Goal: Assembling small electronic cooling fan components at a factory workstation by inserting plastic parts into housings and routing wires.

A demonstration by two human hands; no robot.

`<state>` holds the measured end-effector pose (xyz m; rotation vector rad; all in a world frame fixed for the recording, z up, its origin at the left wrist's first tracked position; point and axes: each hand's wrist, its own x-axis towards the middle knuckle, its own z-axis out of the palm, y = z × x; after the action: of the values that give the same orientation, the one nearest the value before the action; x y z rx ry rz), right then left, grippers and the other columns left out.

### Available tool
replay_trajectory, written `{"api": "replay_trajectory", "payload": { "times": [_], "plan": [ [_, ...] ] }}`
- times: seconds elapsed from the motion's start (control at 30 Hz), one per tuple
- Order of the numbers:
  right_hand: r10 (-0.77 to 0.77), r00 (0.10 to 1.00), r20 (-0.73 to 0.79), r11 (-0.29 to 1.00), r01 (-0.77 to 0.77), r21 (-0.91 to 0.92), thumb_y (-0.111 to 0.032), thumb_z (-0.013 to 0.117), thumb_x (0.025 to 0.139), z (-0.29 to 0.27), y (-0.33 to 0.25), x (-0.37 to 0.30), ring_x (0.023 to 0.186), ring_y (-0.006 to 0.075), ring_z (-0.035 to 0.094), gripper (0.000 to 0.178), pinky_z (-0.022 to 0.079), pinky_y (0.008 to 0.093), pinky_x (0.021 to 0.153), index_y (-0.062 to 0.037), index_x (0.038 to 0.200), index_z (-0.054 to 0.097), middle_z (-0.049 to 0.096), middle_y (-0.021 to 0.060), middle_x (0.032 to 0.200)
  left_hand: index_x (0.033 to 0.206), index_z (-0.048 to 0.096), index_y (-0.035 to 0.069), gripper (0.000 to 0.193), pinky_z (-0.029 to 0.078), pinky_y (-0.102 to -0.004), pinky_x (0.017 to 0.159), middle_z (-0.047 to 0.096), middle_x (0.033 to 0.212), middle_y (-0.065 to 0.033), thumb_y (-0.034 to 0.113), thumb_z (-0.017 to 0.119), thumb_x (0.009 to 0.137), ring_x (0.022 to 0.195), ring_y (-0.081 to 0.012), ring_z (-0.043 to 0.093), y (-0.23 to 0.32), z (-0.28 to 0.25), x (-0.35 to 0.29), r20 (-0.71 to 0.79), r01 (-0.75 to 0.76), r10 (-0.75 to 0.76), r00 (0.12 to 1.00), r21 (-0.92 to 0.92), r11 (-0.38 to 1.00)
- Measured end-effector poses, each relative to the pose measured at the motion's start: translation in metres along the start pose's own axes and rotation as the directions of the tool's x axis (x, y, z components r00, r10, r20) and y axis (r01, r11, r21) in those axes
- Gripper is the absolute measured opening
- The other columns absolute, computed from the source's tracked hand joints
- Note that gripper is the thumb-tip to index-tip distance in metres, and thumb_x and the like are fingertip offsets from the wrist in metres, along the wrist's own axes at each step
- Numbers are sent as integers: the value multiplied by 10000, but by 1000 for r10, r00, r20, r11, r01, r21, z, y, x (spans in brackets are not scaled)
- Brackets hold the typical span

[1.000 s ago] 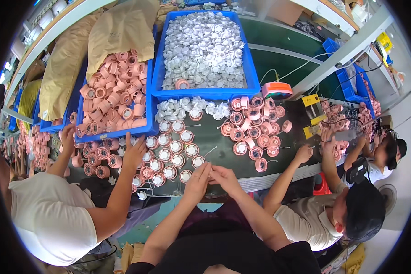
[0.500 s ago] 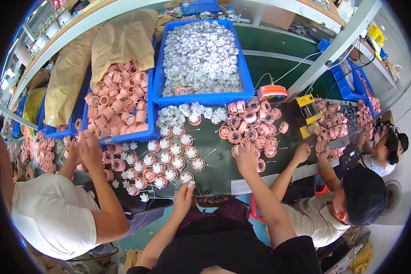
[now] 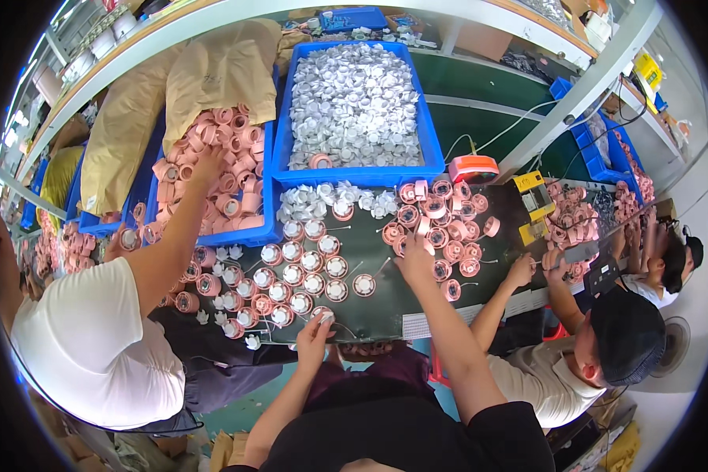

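Observation:
My left hand [image 3: 313, 337] is at the table's near edge, its fingers pinched on a small white petal-shaped plastic part [image 3: 326, 316]. Right under those fingertips lies a pink round housing [image 3: 315, 311]. My right hand [image 3: 417, 263] reaches to the near left side of a pile of pink ring-shaped housings [image 3: 454, 230]. Its fingers are bent round a pink housing [image 3: 400, 245], which they partly cover. Between the hands, a pink housing with a white insert [image 3: 363, 285] and a thin wire lies on the dark table. Left of it stand rows of similar filled housings [image 3: 293, 274].
Loose white parts [image 3: 307, 202] lie before a blue bin [image 3: 436, 161] full of them. Another blue bin [image 3: 269, 212] holds pink rings, with a co-worker's hand [image 3: 206, 167] in it. At the right, a second co-worker's hand [image 3: 521, 270] is near a yellow device [image 3: 534, 206].
The view has shifted slightly. My right hand has moved a little at the pile's edge. My left hand still pinches the white part. The left co-worker's arm has reached into the pink-ring bin.

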<state>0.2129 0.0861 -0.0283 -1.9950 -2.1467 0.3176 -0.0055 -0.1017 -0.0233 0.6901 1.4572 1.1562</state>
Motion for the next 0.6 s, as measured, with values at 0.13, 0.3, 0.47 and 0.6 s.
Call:
{"api": "replay_trajectory", "payload": {
  "times": [0.13,0.3,0.47,0.6],
  "plan": [
    [-48,998,42,991,43,126,-205,729,652,1,17,5,903,339,579,590,495,434,691,-50,1137,432,495,179,1115,1185,515,-16,327,524,-264,727,576,1079,-79,76,528,871,956,-132,561,29,15,8,-30,113,-122,992,-212,971],
    [-152,975,-162,754,220,619,-51,715,657,-28,-6,-24,868,249,592,642,505,335,719,-44,1221,407,501,132,1152,1150,502,-91,333,515,-267,781,586,1051,-127,65,553,860,891,-163,593,58,33,16,-55,104,-128,990,-324,940],
    [-177,980,95,213,-56,976,65,694,665,-63,-49,-65,883,128,579,658,496,197,607,-43,1234,381,538,84,1088,1155,501,-81,342,497,-255,806,600,1032,-118,88,560,863,906,-157,590,72,55,24,-3,51,-57,998,-433,900],
    [-224,974,-28,158,64,985,51,710,665,-78,-80,-94,920,150,583,634,496,202,625,-30,1208,392,527,103,1143,1151,518,-65,336,474,-239,818,606,1030,-96,111,560,868,899,-132,587,98,58,11,53,50,-29,998,-470,881]
  ]
}}
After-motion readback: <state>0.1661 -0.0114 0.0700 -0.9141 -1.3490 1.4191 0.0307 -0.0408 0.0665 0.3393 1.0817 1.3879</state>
